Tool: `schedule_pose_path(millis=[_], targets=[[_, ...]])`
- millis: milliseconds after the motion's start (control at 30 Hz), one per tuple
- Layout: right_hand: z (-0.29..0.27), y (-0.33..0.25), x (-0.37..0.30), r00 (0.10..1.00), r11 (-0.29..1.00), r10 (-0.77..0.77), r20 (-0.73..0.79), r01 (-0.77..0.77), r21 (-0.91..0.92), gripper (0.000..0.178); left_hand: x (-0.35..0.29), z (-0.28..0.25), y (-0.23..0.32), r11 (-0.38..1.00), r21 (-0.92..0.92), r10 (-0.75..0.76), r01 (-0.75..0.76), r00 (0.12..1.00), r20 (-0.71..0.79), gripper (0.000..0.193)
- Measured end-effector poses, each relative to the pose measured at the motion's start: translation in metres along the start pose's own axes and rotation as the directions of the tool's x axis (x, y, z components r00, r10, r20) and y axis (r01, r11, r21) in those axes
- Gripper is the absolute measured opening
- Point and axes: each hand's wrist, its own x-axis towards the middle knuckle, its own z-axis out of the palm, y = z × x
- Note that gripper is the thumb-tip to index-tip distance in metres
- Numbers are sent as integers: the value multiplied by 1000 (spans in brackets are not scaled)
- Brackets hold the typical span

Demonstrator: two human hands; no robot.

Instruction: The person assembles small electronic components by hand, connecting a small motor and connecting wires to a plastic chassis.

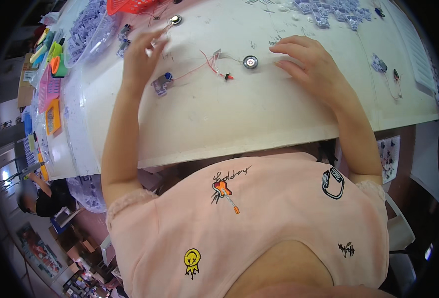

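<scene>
In the head view, holds the right fingers (293, 48) spread over the worktop (204, 124), just right of and apart from the round speaker (250, 62). Bends the left fingers (146, 39) near a second speaker (175, 20), beyond the wired plastic piece (161, 87); cannot tell whether gripping anything.

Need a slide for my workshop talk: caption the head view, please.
Left hand and right hand on either side of a round part and red wires on a white table.

Before you, the white table (219, 116) carries a round speaker (250, 62); left of the speaker lie red wires (211, 63) and a lavender piece (162, 84); beyond it, rightward, you have heaped lavender pieces (329, 12); well right of it, a white tray (412, 47).
</scene>
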Motion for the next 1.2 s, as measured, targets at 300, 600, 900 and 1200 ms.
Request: schedule_pose_path(millis=[300, 600, 900, 1200], targets=[[-6, -5, 2, 992, 994, -105, -69, 108, 37, 22, -71, -25, -9, 990, 71, -120, 119, 993, -1, 17], [4, 5, -3, 981, 976, -142, -133, 161, 147, 23, -39, -27, -122, 991, 120, -52, 57, 998, -47, 24], [-81, 43, -106, 914, 974, 90, -396, -163, -156, 23, 2, -19, 7, 842, 414, 423, -345, 900, -110, 33], [-155, 139, -194, 546, 575, 603, -582, -803, -159, 46, 68, 128, 245, 740, -322, 644, -591, 760, 87, 50]])
